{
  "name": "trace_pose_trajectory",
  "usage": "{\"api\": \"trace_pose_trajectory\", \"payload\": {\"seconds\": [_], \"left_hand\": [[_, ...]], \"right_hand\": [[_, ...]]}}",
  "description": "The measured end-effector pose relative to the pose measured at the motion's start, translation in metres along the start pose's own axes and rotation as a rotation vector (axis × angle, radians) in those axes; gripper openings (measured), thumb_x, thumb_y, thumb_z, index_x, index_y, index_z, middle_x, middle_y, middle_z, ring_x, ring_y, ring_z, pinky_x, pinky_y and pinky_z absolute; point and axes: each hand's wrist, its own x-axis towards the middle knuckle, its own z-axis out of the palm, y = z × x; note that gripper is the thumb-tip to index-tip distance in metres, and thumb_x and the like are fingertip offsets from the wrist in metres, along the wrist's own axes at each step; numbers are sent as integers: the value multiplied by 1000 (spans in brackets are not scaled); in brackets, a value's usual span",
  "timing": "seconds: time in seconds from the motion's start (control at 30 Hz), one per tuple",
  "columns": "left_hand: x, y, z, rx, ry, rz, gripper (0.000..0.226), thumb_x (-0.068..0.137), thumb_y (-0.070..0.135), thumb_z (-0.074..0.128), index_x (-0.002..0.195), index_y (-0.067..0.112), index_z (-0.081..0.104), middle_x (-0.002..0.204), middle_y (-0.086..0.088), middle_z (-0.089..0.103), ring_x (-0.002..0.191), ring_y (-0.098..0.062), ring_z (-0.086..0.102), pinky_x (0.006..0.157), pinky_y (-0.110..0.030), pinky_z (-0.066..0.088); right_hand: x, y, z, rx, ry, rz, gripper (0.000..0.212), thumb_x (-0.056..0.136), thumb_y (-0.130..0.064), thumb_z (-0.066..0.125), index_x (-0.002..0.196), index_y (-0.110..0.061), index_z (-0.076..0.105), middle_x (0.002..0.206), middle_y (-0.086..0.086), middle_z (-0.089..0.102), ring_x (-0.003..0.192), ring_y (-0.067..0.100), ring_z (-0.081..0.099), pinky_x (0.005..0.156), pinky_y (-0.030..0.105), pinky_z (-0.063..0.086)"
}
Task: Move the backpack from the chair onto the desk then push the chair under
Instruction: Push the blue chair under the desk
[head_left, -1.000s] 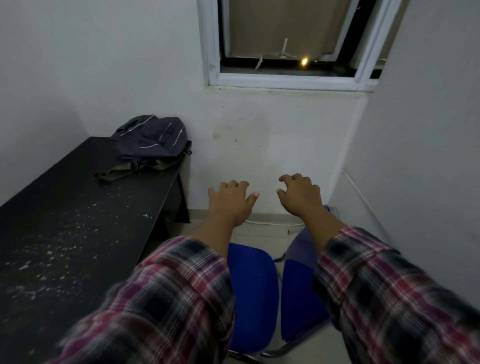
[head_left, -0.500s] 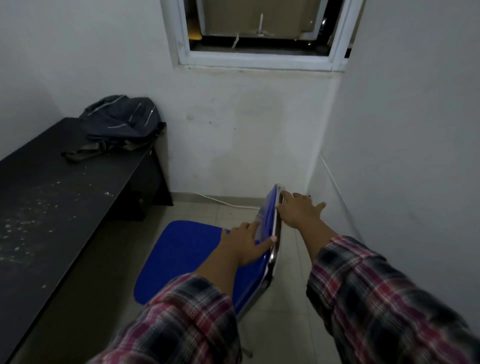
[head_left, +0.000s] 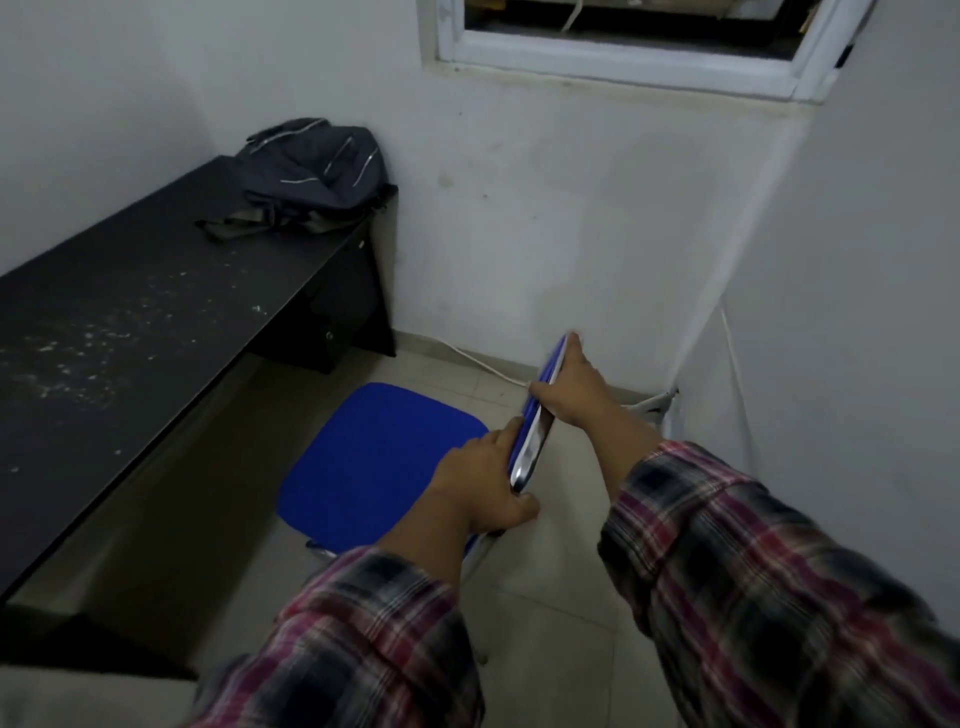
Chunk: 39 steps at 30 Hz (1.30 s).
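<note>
A dark grey backpack (head_left: 311, 169) lies on the far end of the black desk (head_left: 130, 312), against the wall. The blue chair (head_left: 384, 457) stands on the floor to the right of the desk, its seat facing the desk. My left hand (head_left: 488, 483) grips the near end of the chair's backrest top edge. My right hand (head_left: 571, 384) grips the far end of that same edge. The chair's legs are mostly hidden under the seat and my arms.
White specks dust the desk top. A white wall with a window (head_left: 623, 47) stands ahead, another wall close on the right. A white cable (head_left: 483, 364) runs along the floor at the wall's foot. Tiled floor (head_left: 545, 623) lies below me.
Both hands have gone from open above the chair to gripping its backrest. The view has turned, and the chair now sits nearer the desk's open side.
</note>
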Motion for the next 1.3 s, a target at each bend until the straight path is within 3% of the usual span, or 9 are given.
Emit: {"api": "trace_pose_trajectory", "payload": {"seconds": [0.27, 0.5, 0.67, 0.73, 0.87, 0.93, 1.03, 1.3], "left_hand": [[22, -35, -30, 70, 126, -27, 103, 65, 59, 48, 155, 26, 10, 135, -6, 54, 114, -27, 55, 88, -40, 50], [19, -69, -53, 158, 27, -84, 104, 67, 53, 54, 154, 32, 2, 140, -4, 49, 118, -26, 51, 93, -41, 47], [12, -76, -62, 141, -33, -126, 103, 73, 46, 64, 154, 33, 1, 141, -5, 48, 120, -26, 50, 94, -40, 48], [17, -70, -66, 106, -16, -142, 102, 72, 47, 66, 154, 31, 6, 139, -5, 49, 119, -25, 51, 95, -42, 49], [32, -48, -64, -15, 42, -191, 96, 75, 46, 68, 153, 26, 14, 135, -9, 53, 113, -27, 57, 92, -40, 51], [36, -43, -61, -97, 25, -288, 88, 81, 31, 66, 153, 26, 16, 131, -12, 57, 110, -29, 60, 89, -38, 51], [37, -42, -62, -214, -38, -393, 80, 85, 15, 60, 152, 28, 18, 132, -13, 56, 113, -32, 58, 93, -41, 50], [32, -34, -64, -183, -30, -591, 81, 87, 13, 56, 152, 40, 16, 133, -12, 53, 115, -30, 55, 97, -44, 49]], "right_hand": [[46, -39, 19, 35, -14, -122, 99, 90, -34, 63, 154, -15, -10, 161, 15, 16, 140, 34, 35, 110, 36, 34], [56, -57, 50, 72, -80, -84, 106, 87, -48, 61, 151, -21, -19, 164, 11, -2, 146, 35, 23, 117, 47, 29], [50, -62, 51, -210, -54, -77, 104, 86, -65, 49, 152, -19, -15, 162, 14, -16, 150, 33, -10, 118, 60, 5], [53, -62, 38, -344, -48, -109, 102, 83, -75, 41, 154, -20, -7, 161, 13, -21, 149, 33, -16, 116, 63, -1], [72, -60, 20, -356, -74, -124, 89, 86, -74, 33, 154, -23, 8, 164, 12, -6, 151, 31, -2, 118, 60, 2], [80, -61, 21, -225, -120, -94, 87, 89, -67, 41, 154, -21, 7, 163, 14, 5, 149, 34, 14, 119, 54, 16], [86, -64, 27, -50, -150, -76, 81, 93, -44, 53, 153, -16, 7, 157, 16, 14, 136, 39, 37, 108, 43, 36], [90, -72, 38, 7, -199, -103, 79, 92, -27, 56, 153, -19, 6, 153, 17, 11, 123, 39, 47, 94, 40, 46]]}}
